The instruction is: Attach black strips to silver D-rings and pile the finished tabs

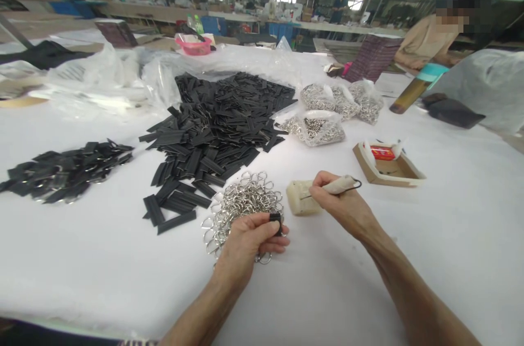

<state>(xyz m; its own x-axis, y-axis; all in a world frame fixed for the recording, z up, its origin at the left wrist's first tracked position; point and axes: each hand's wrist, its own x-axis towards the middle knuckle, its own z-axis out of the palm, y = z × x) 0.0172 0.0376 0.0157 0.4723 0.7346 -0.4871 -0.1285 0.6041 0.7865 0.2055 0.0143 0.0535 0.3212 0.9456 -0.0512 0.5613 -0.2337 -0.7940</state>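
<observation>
My left hand (249, 242) pinches a short black strap piece (275, 218) between thumb and fingers, just over the near right side of a heap of metal D-rings (249, 196). The strap looks folded over; whether a ring sits in it is hidden. My right hand (338, 201) grips a thin-tipped tool (340, 184) with a pale wrapped handle and a dark loop at its end. Its narrow tip is over a cream-coloured block or tub (298, 197), and I cannot tell whether they touch. Behind the rings spreads a large pile of flat black strap pieces (221, 122).
Left lies a pile of black straps with rings (67, 171). Clear bags of metal rings (323, 130) stand behind right, near an open cardboard box (388, 176) and a bottle with a turquoise lid (417, 89). A pink basin (192, 46) is farther back; another person (429, 43) works at right.
</observation>
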